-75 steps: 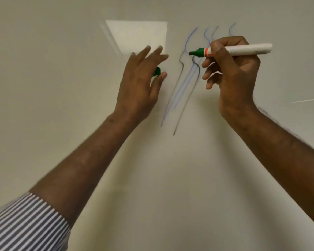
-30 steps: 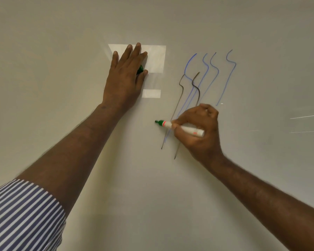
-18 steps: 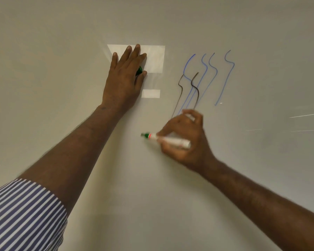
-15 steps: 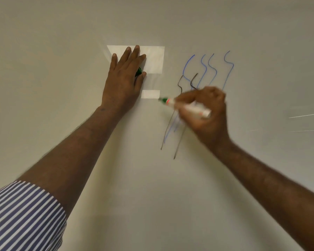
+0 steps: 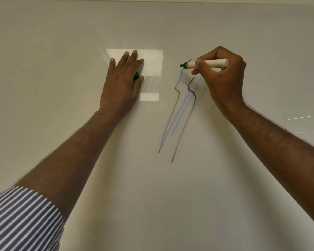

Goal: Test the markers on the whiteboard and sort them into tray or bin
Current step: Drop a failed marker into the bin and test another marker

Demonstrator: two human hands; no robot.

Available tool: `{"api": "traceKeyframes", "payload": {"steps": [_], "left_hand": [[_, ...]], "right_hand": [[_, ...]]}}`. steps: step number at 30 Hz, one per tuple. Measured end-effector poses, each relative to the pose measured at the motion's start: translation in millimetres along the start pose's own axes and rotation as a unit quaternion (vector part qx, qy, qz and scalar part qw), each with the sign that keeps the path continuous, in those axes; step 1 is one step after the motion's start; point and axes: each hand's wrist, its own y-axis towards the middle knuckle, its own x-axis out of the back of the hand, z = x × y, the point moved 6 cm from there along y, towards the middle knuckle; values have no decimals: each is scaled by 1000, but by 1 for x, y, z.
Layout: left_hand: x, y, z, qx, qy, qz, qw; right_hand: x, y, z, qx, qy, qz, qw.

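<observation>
My right hand (image 5: 223,78) grips a white marker (image 5: 209,63) with a green tip and a red band. The tip points left and sits at the top of the wavy blue and dark lines (image 5: 179,113) drawn on the whiteboard (image 5: 170,196). No green line shows on the board. My left hand (image 5: 121,86) lies flat against the board with its fingers straight, and its thumb pinches the green cap (image 5: 136,76) against the side of the hand. Most of the cap is hidden under the hand.
Two bright rectangular light reflections (image 5: 150,62) lie on the board by my left hand. Thin pale streaks (image 5: 304,117) mark the board at the right edge. No tray or bin is in view.
My right hand swept the marker down the board beside the lines, then back up to the top of them. My left hand stayed flat on the board with the cap.
</observation>
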Motion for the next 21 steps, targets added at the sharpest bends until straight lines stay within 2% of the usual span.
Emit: {"api": "traceKeyframes", "payload": {"steps": [7, 14, 21], "left_hand": [[0, -1, 0, -1, 1, -1, 1000], [0, -2, 1, 3, -4, -1, 1000], [1, -4, -1, 4, -4, 0, 1000]], "right_hand": [[-10, -15, -14, 0, -29, 10, 1000], [-3, -45, -12, 44, -51, 25, 997], [5, -72, -9, 36, -41, 29, 998]]}}
